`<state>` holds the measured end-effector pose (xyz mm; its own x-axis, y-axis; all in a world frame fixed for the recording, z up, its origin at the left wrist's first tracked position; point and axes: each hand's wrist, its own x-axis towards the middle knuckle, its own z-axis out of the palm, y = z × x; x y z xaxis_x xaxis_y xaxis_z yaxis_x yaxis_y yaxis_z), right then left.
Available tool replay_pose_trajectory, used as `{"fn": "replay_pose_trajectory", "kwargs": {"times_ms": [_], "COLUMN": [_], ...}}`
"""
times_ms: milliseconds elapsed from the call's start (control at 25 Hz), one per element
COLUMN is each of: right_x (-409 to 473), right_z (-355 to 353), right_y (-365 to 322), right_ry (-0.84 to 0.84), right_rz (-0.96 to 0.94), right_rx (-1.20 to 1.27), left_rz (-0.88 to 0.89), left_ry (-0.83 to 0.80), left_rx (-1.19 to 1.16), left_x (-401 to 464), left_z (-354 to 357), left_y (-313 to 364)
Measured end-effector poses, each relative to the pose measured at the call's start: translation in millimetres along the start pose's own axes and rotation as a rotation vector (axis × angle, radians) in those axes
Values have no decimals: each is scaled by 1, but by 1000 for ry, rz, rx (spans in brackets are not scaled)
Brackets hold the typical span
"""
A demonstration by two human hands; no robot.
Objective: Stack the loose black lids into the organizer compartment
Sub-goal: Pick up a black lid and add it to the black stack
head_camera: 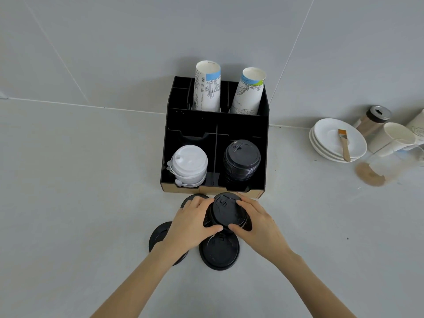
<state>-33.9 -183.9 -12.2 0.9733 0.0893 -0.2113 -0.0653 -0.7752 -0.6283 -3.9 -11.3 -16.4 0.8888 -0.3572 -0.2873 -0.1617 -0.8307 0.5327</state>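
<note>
- The left hand [190,222] and the right hand [257,222] are together around a small stack of black lids [226,211], one hand on each side, with the thumbs meeting at the near edge; both hands are clamped on this stack.
- The held stack is just in front of the black organizer [265,157], near its pale front edge, and it is tilted a little to the left.
- Three loose black lids lie flat on the grey table [80,203]: one lid [219,253] is under the held stack and nearer to the person, a second lid [159,235] is partly covered by the left wrist, and a third lid [191,198] shows behind the left fingers, close to the organizer.
- In the front right compartment of the organizer stands a tall pile of black lids [242,160].
- The front left compartment holds a pile of white lids [189,165].
- In the back compartments two columns of printed paper cups [207,87] stand, and the right column leans to the right.
- Well apart on the right are stacked white saucers [330,141] with a small brush [344,143] lying on top, a shaker jar [372,120], and a brown powder spill [369,174] on the table.
</note>
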Motion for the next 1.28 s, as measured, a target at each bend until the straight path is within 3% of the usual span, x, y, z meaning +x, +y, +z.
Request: {"fn": "replay_pose_trajectory", "kwargs": {"times_ms": [440,760,1280], "right_x": [6,41,94], "right_z": [-45,-70,-85], "right_y": [-26,-25,-11], "right_ry": [196,251,148], "right_rz": [-126,-93,-40], "right_rx": [0,12,-46], "left_rz": [140,117,51], "left_ry": [269,275,244], "left_rx": [-122,-113,-93], "left_x": [9,47,106], "left_z": [-34,-52,-50], "left_y": [24,43,41]}}
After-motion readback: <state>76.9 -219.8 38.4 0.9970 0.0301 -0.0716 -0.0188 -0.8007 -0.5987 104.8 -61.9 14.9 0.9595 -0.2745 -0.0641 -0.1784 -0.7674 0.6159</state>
